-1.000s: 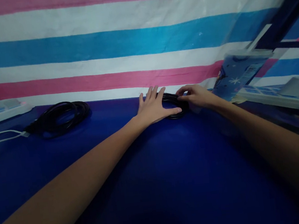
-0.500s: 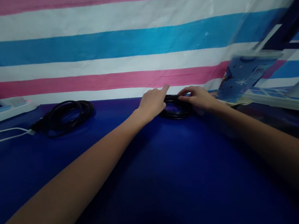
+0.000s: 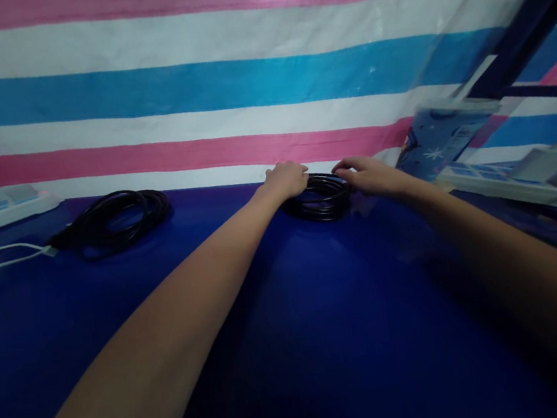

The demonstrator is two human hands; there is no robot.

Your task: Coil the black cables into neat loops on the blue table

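A coil of glossy black cable [image 3: 322, 212] lies on the blue tabletop [image 3: 289, 302], close to its back edge. My left hand [image 3: 286, 180] is closed at the coil's back left side, palm down, and its fingertips are partly hidden behind the loops. On the opposite side, my right hand [image 3: 368, 175] has thumb and fingers bent in at the coil's back right edge, taking hold of the cable there. The loops between the two hands are stacked in a rough ring.
Another black cable coil [image 3: 121, 220] lies at the left, near a white cord [image 3: 1, 249] and a white power strip [image 3: 5, 213]. At the right stand a blue printed container [image 3: 444, 140] and another white power strip [image 3: 511, 182]. A striped sheet [image 3: 194, 84] hangs behind the table.
The left index finger, raised before, has come down toward the coil. The coil shows more fully between the hands, its loops looking more gathered. The view has shifted slightly.
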